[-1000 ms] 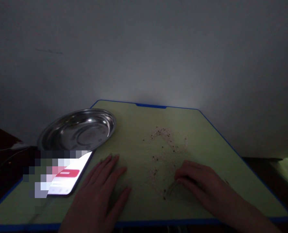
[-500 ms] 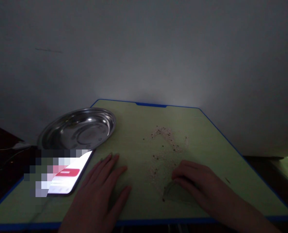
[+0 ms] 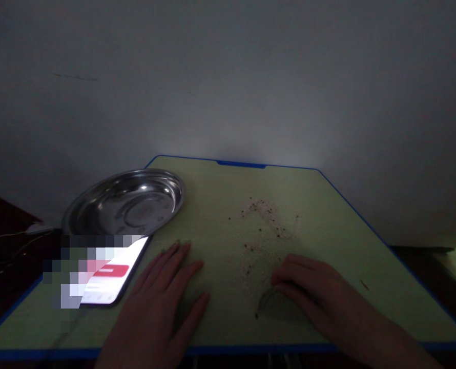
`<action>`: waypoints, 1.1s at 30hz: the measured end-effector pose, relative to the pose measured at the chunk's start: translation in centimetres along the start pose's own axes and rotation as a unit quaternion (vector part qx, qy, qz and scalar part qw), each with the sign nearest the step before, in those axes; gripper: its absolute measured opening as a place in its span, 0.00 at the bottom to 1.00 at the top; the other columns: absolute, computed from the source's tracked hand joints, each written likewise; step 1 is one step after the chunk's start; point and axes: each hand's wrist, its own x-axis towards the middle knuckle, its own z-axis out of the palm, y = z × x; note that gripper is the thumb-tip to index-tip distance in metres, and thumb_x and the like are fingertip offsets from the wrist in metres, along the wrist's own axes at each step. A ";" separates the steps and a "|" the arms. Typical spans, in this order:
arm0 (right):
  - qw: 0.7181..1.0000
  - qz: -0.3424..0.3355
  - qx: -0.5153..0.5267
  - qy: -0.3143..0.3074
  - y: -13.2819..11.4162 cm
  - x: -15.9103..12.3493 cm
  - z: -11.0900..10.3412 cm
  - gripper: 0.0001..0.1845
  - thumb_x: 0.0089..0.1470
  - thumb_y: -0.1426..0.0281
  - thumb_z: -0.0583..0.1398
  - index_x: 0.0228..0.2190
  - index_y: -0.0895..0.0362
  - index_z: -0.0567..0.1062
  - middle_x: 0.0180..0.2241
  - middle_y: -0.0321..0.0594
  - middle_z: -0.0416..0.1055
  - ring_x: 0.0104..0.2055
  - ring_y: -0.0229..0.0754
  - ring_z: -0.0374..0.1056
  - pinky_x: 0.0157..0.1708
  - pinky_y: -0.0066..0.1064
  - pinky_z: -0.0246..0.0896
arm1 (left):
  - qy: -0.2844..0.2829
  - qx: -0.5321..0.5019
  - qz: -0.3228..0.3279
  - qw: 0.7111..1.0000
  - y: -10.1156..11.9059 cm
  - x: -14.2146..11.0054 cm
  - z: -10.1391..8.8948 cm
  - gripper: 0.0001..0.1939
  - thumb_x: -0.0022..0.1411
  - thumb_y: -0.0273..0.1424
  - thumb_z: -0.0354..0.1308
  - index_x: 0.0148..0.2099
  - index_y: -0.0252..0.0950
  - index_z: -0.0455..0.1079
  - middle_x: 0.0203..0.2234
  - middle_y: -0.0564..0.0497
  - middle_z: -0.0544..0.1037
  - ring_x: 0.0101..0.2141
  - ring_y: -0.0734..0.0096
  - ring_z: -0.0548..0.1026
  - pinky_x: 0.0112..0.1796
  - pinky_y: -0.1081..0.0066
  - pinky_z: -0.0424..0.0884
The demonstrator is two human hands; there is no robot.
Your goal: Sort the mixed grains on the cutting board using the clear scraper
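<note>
My left hand (image 3: 161, 300) lies flat on the pale green board (image 3: 212, 205), fingers stretched out, holding nothing. My right hand (image 3: 314, 292) rests on the board to the right with its fingers curled down against the surface. A thin scatter of pale grains with dark specks (image 3: 264, 230) spreads just beyond and left of its fingertips. A swept, bare arc shows in front of those fingers. Whether anything is under them I cannot make out in the dim light.
A shallow steel dish (image 3: 128, 202) sits at the board's far left corner. A lit phone (image 3: 105, 274) lies beside my left hand. The board has a blue rim, and a plain wall stands close behind it. Cables lie at far left.
My right hand's fingers have drawn slightly left and toward me across the grains, leaving a bare swept arc. The left hand has stayed flat.
</note>
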 end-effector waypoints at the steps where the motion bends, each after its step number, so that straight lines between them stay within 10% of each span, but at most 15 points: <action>1: 1.000 -0.002 -0.002 0.003 0.1 0.0 0.1 0.08 0.65 0.72 0.55 0.38 0.53 0.75 0.35 0.37 0.73 0.37 0.39 0.70 0.37 0.29 0.65 | 0.000 0.000 0.002 1.000 0.0 0.0 0.0 0.22 0.64 0.47 0.52 0.55 0.45 0.70 0.59 0.45 0.72 0.56 0.46 0.72 0.50 0.44 0.73; 33: 0.999 0.001 0.019 0.045 1.2 0.6 -0.4 0.09 0.65 0.72 0.54 0.35 0.56 0.75 0.31 0.37 0.72 0.34 0.39 0.69 0.34 0.30 0.62 | -0.004 0.018 0.018 1.000 -0.1 -0.1 0.0 0.22 0.65 0.47 0.51 0.55 0.42 0.70 0.58 0.41 0.73 0.56 0.43 0.72 0.48 0.41 0.74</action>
